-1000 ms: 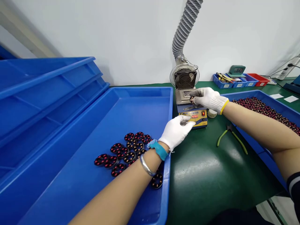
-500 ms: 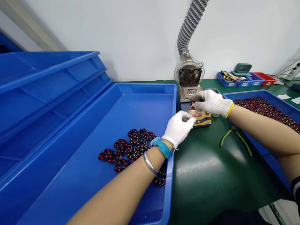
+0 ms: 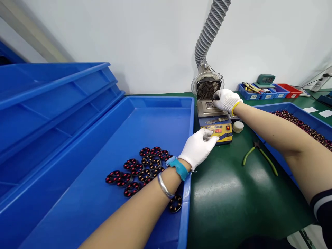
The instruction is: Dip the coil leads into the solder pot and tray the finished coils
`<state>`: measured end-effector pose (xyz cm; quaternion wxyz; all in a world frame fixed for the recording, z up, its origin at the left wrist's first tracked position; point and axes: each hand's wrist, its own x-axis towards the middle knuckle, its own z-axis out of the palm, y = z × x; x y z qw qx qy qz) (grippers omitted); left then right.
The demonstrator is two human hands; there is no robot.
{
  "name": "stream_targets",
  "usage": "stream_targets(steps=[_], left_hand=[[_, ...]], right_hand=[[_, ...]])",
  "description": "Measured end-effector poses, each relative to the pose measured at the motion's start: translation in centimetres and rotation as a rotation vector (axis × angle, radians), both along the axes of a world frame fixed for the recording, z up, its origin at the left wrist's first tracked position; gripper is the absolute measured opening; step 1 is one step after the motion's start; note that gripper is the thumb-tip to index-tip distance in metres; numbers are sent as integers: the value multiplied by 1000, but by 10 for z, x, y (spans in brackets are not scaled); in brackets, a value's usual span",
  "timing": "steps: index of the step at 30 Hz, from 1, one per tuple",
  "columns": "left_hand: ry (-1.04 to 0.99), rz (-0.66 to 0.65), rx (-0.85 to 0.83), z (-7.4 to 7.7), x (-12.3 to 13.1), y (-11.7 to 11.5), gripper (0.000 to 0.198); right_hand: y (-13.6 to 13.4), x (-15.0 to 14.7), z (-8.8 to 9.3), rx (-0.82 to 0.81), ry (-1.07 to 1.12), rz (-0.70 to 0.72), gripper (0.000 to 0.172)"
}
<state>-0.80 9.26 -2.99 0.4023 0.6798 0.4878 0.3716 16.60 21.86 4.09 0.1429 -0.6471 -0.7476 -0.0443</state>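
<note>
My right hand [image 3: 226, 100], in a white glove with a yellow cuff, is closed over the hot plate of a solder pot [image 3: 207, 113]. Its fingers pinch a small dark wound stator [image 3: 214, 101], mostly hidden by the glove. My left hand [image 3: 199, 147], also gloved, hovers in front of the pot's yellow panel, above the tray's right rim. Its fingers are loosely bent and apart, and I see nothing in them. Below my left forearm, several ring-shaped stators [image 3: 145, 175] with red and copper-coloured windings lie in a large blue tray [image 3: 160, 119].
A grey duct [image 3: 212, 31] rises behind the pot's fan. Green-handled pliers [image 3: 256, 148] and a round whitish tin [image 3: 238, 127] rest on the green table. At right stands a blue tray of many stators [image 3: 306, 124]. Stacked blue trays [image 3: 57, 100] stand at left; small bins [image 3: 251, 95] line the back.
My right hand has moved up and away from me, carrying the stator from the pot's front to above its plate. My left hand's fingers have parted slightly; it stays near the panel.
</note>
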Motion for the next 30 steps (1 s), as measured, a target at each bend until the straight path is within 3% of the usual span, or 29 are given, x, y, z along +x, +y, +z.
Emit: stream_targets(steps=[20, 26, 30], left_hand=[[84, -10, 39, 0, 0, -2, 34], [134, -15, 40, 2, 0, -2, 37], [166, -8, 36, 2, -1, -1, 39]], right_hand=[[-2, -5, 4, -8, -46, 3, 28], [-4, 16, 16, 111, 212, -19, 30], [-18, 51, 19, 33, 574, -26, 28]])
